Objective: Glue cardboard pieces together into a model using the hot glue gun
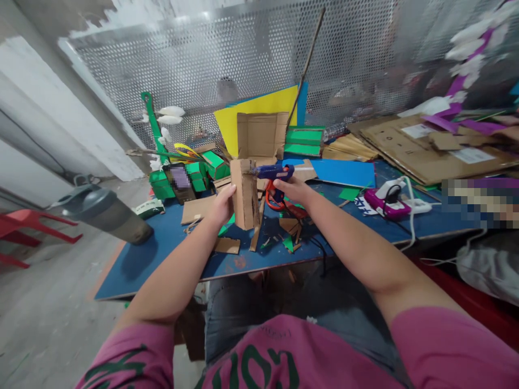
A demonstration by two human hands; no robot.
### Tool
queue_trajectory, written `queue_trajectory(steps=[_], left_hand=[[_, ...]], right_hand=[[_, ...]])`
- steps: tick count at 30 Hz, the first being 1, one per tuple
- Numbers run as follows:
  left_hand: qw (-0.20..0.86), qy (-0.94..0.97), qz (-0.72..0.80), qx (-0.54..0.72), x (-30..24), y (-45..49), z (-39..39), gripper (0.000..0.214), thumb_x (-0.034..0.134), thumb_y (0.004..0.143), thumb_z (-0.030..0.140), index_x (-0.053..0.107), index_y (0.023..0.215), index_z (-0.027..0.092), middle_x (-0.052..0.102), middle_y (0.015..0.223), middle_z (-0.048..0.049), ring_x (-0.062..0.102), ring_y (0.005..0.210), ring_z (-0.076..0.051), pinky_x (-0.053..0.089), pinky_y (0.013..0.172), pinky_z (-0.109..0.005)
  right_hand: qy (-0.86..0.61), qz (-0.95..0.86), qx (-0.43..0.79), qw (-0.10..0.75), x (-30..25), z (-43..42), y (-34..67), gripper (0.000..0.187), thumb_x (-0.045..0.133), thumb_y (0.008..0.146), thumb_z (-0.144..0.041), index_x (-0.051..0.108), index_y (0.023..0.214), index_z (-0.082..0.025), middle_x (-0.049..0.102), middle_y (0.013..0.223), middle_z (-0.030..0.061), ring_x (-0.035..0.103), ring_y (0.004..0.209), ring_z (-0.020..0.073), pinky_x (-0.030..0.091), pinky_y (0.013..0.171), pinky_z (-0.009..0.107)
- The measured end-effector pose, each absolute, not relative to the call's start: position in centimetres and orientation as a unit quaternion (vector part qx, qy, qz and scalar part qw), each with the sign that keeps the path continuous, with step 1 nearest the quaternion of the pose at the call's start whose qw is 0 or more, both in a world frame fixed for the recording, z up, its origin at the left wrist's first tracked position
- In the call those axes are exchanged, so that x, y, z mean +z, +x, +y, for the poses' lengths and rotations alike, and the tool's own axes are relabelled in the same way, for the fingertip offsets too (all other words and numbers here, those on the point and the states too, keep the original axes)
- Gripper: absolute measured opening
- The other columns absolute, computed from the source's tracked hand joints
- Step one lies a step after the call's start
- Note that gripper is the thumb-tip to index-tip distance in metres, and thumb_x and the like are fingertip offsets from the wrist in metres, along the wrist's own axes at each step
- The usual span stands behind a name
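Observation:
My left hand (224,204) grips the left side of a narrow cardboard box (244,197), held upright above the table. In my right hand (292,189) is a blue glue gun (272,172) with an orange trigger, my fingers wrapped round its handle. Its nozzle points left and meets or nearly meets the box's upper right edge. A pale glue stick (304,169) juts from the gun's back end. The fingertips of my left hand behind the box are hidden.
Cardboard and green scraps (288,243) litter the blue table (162,265). A grey shaker bottle (111,208) stands left, beside a phone (181,181) against green boxes. Behind are an open cardboard box (261,135) and yellow sheet (227,127). A purple power strip (387,204) with cables lies right.

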State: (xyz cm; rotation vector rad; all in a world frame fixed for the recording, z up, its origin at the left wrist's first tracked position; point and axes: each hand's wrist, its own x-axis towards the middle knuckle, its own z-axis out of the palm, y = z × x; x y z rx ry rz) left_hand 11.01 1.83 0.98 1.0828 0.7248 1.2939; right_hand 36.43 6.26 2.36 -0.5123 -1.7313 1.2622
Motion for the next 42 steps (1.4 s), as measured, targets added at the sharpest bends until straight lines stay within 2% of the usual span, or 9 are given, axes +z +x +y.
queue_trajectory(steps=[9, 17, 22, 29, 42], left_hand=[[0.611, 0.497, 0.282, 0.548, 1.0, 11.3, 1.9, 0.058, 0.086, 0.081, 0.061, 0.082, 0.117, 0.016, 0.087, 0.117, -0.0129, 0.08, 0.122, -0.041, 0.064, 0.105, -0.05], [0.636, 0.465, 0.275, 0.551, 0.6, 11.6, 1.9, 0.052, 0.087, 0.082, 0.056, 0.082, 0.114, 0.016, 0.087, 0.115, -0.0121, 0.077, 0.13, -0.043, 0.063, 0.112, -0.053], [0.651, 0.443, 0.273, 0.553, 0.7, 12.1, 1.5, 0.048, 0.086, 0.084, 0.053, 0.081, 0.114, 0.016, 0.087, 0.118, -0.0129, 0.074, 0.135, -0.044, 0.061, 0.115, -0.055], [0.669, 0.425, 0.283, 0.541, 1.0, 12.6, 1.2, 0.05, 0.083, 0.087, 0.055, 0.081, 0.114, 0.014, 0.086, 0.12, -0.0149, 0.074, 0.137, -0.043, 0.06, 0.118, -0.053], [0.661, 0.433, 0.283, 0.544, 1.2, 12.7, 0.8, 0.058, 0.082, 0.089, 0.057, 0.079, 0.129, 0.015, 0.085, 0.125, -0.0127, 0.077, 0.131, -0.04, 0.062, 0.112, -0.05]], right_hand=[[-0.278, -0.671, 0.506, 0.464, 1.7, 6.3, 36.2, 0.076, 0.081, 0.074, -0.089, 0.076, 0.099, -0.018, 0.067, 0.076, 0.0023, 0.061, 0.07, 0.0173, 0.053, 0.065, 0.031], [-0.311, -0.712, 0.422, 0.467, 1.7, 7.3, 36.6, 0.069, 0.079, 0.08, -0.084, 0.08, 0.104, -0.02, 0.076, 0.092, 0.0057, 0.069, 0.088, 0.0236, 0.058, 0.085, 0.039], [-0.33, -0.714, 0.422, 0.451, 1.6, 7.4, 36.8, 0.069, 0.076, 0.08, -0.086, 0.078, 0.098, -0.019, 0.071, 0.082, 0.0036, 0.066, 0.08, 0.0216, 0.057, 0.081, 0.037], [-0.33, -0.706, 0.428, 0.458, 1.7, 7.2, 36.6, 0.067, 0.079, 0.079, -0.084, 0.076, 0.095, -0.02, 0.07, 0.081, 0.0026, 0.063, 0.077, 0.02, 0.054, 0.078, 0.036], [-0.306, -0.712, 0.444, 0.449, 2.6, 6.5, 36.4, 0.059, 0.081, 0.079, -0.075, 0.077, 0.097, -0.018, 0.073, 0.084, 0.0044, 0.069, 0.084, 0.0226, 0.06, 0.087, 0.041]])
